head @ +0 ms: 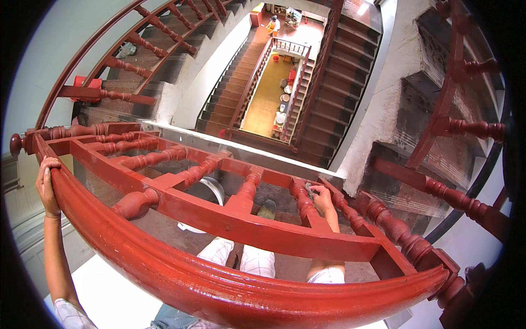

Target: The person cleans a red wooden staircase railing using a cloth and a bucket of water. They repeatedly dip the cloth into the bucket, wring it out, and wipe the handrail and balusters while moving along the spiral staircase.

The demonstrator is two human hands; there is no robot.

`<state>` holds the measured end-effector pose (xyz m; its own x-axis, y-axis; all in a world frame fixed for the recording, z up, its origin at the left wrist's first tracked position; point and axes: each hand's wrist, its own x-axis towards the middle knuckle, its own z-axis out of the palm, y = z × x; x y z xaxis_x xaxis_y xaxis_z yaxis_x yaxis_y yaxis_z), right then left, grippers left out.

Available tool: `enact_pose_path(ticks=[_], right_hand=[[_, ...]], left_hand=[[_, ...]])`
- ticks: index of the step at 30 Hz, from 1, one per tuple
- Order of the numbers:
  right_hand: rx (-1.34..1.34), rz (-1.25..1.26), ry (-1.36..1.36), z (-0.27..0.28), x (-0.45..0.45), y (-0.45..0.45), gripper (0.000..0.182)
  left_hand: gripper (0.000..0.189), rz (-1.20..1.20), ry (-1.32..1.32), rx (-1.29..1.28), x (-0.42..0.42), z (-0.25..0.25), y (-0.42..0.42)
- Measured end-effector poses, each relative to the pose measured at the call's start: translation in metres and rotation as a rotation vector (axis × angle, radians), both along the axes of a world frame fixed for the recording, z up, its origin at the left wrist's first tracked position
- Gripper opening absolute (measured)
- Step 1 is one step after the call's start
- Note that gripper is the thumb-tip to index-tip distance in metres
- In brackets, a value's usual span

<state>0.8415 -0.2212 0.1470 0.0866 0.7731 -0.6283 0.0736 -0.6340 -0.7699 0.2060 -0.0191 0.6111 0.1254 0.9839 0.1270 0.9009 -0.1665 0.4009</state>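
Observation:
A red wooden stair railing curves across the front of the view, its glossy handrail [230, 283] nearest to me. At the far left my left hand [48, 185] grips the handrail close to the newel post. My right hand [321, 196] reaches between the balusters and holds a small grey cloth [309, 188] against the upper part of a turned baluster [302, 199]. Part of that cloth is hidden by my fingers. Behind the balusters, between the rails, the rim of a round white bucket [213, 187] shows, with a shoe [268, 209] to its right.
Beyond the railing an open stairwell drops past lower flights [234, 82]. A person [273, 25] is on a lower floor. Steps with balusters rise at the right [435, 152]. A red bucket [87, 87] stands on the stairs at the upper left.

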Motion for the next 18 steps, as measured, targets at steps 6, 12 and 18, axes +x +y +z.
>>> enact_pose_path(ticks=[6, 12, 18], right_hand=[[-0.049, -0.023, -0.235, -0.031, 0.028, 0.0, 0.027], [0.085, 0.206, -0.308, -0.041, -0.014, 0.059, 0.028], [0.019, 0.325, -0.024, -0.141, 0.029, 0.038, 0.019]], left_hand=[[0.027, 0.011, -0.026, 0.007, 0.001, -0.002, -0.005], [0.026, 0.029, 0.031, 0.082, -0.001, -0.006, -0.016], [0.027, -0.024, 0.009, 0.207, 0.022, -0.003, 0.001]])
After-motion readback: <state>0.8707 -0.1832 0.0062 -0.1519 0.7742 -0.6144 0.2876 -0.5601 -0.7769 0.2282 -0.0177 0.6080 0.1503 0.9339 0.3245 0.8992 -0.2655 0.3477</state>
